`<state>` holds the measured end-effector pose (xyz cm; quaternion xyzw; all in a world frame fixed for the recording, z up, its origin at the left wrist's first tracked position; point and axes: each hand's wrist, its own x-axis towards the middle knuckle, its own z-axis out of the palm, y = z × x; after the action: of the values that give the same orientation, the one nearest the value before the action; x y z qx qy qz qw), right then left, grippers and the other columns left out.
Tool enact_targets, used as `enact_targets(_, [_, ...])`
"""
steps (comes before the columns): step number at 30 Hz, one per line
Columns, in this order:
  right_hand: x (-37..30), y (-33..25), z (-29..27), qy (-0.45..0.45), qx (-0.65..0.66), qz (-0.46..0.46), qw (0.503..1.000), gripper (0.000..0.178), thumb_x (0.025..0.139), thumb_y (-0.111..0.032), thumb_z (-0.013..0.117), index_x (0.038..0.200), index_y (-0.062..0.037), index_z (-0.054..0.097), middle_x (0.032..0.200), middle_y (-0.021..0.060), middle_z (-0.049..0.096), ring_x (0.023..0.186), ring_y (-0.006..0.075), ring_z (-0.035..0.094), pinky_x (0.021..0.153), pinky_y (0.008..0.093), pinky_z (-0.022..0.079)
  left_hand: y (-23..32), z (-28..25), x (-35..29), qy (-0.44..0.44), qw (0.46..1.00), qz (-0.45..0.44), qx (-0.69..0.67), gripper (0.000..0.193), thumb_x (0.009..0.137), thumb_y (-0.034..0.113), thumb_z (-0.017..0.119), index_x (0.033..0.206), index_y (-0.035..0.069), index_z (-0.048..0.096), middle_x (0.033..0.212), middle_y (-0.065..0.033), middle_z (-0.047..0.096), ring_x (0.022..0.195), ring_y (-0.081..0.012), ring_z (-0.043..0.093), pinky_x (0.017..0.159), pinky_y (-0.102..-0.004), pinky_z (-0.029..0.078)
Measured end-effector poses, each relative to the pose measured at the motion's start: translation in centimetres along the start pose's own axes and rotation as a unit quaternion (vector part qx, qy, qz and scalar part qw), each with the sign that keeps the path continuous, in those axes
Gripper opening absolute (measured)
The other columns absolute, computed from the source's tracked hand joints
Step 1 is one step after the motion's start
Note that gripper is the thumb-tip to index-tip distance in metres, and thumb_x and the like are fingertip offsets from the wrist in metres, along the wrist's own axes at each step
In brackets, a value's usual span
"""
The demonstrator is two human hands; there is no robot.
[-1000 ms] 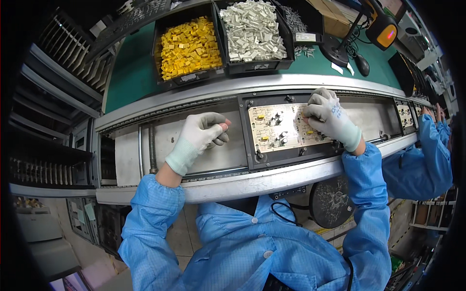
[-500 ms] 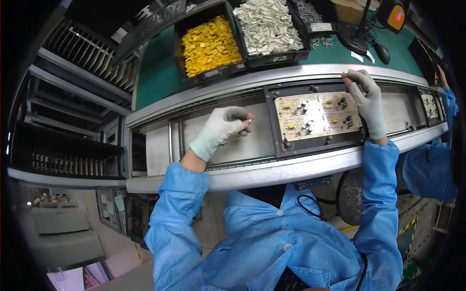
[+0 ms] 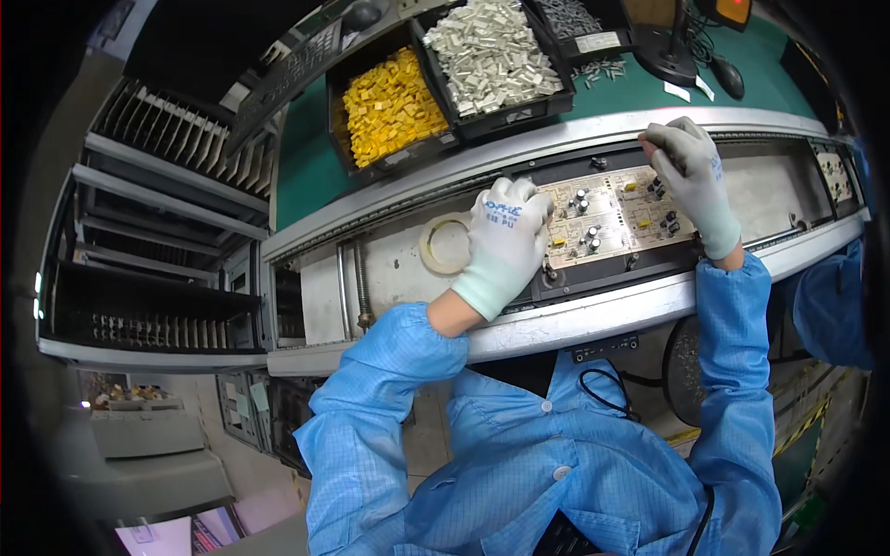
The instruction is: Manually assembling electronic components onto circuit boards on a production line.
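A tan circuit board (image 3: 616, 218) with small yellow blocks and dark and silver round parts sits in a black frame (image 3: 593, 276) on the rail track. My left hand (image 3: 508, 236), in a white glove, is over the board's left edge with its fingers curled down; the fingertips and anything in them are hidden. Above the board's right part, my gloved right hand (image 3: 693, 176) has its fingers drawn together in a pinch. What it holds, if anything, is too small to make out. A roll of tape (image 3: 427, 245) lies just left of my left hand.
Black bins of yellow parts (image 3: 394, 107) and silver parts (image 3: 496, 56) stand beyond the metal rail (image 3: 593, 130). A scanner stand (image 3: 666, 65) and a mouse (image 3: 728, 77) are at the far right. Slotted racks (image 3: 162, 125) are on the left. Another board (image 3: 835, 176) sits farther right.
My left hand has moved right, from above the bare track onto the board's left edge, uncovering the tape roll. My right hand stays pinched above the board's right part. The view has shifted slightly.
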<state>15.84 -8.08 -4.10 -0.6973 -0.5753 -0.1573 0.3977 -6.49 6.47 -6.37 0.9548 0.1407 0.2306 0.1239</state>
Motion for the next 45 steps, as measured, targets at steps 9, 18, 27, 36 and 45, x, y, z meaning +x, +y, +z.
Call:
enact_targets(9, [-0.2, -0.1, 0.0, 0.005, -0.034, -0.051, 0.998, 0.014, 0.079, -0.003, 0.065, 0.093, -0.0033, 0.066, 0.082, 0.0088, 0.061, 0.081, 0.0255, 0.058, 0.074, 0.0359, 0.045, -0.3, 1.8, 0.3, 0.023, 0.999, 0.015, 0.022, 0.015, 0.071, 0.008, 0.067, 0.085, 0.012, 0.061, 0.087, -0.005, 0.057, 0.09, -0.0262, 0.053, 0.081, -0.0393, 0.043])
enact_targets(18, [-0.5, 0.6, 0.1, 0.014, -0.032, -0.032, 0.999, 0.013, 0.081, -0.005, 0.065, 0.094, -0.0033, 0.067, 0.08, 0.0093, 0.061, 0.08, 0.0255, 0.057, 0.073, 0.0354, 0.045, 1.5, 0.6, 0.2, -0.008, 0.996, 0.022, 0.08, 0.016, 0.073, 0.008, 0.065, 0.089, 0.009, 0.06, 0.091, -0.0068, 0.058, 0.091, -0.0277, 0.054, 0.081, -0.0402, 0.044])
enact_targets(27, [0.0, 0.4, 1.2, -0.011, 0.016, 0.038, 0.999, 0.014, 0.085, -0.003, 0.062, 0.098, 0.0003, 0.066, 0.083, 0.0118, 0.06, 0.074, 0.0224, 0.057, 0.068, 0.0317, 0.045, -2.9, -9.3, -13.8, 0.207, 0.961, -0.181, 0.023, 0.032, 0.078, -0.004, 0.061, 0.11, 0.0, 0.06, 0.109, -0.0156, 0.06, 0.103, -0.0315, 0.058, 0.091, -0.0404, 0.047])
enact_targets(36, [-1.0, -15.5, 6.8, -0.183, 0.116, -0.182, 0.959, 0.032, 0.081, 0.003, 0.062, 0.112, 0.0007, 0.059, 0.097, 0.016, 0.06, 0.091, 0.0313, 0.057, 0.079, 0.0381, 0.045, -8.4, -17.9, -46.3, 0.325, 0.668, -0.522, 0.419, 0.026, 0.077, 0.008, 0.06, 0.103, 0.004, 0.062, 0.107, -0.014, 0.062, 0.104, -0.0324, 0.056, 0.094, -0.0417, 0.043])
enact_targets(45, [-2.4, -18.9, 11.6, -0.332, 0.029, -0.143, 0.932, 0.047, 0.082, -0.009, 0.066, 0.126, 0.0011, 0.052, 0.112, 0.0211, 0.056, 0.107, 0.0376, 0.05, 0.093, 0.0423, 0.041, -7.6, -14.0, -64.2, 0.387, 0.392, -0.774, 0.312, 0.059, 0.076, 0.05, 0.068, 0.106, -0.001, 0.065, 0.106, -0.0256, 0.065, 0.097, -0.0398, 0.063, 0.087, -0.0481, 0.049])
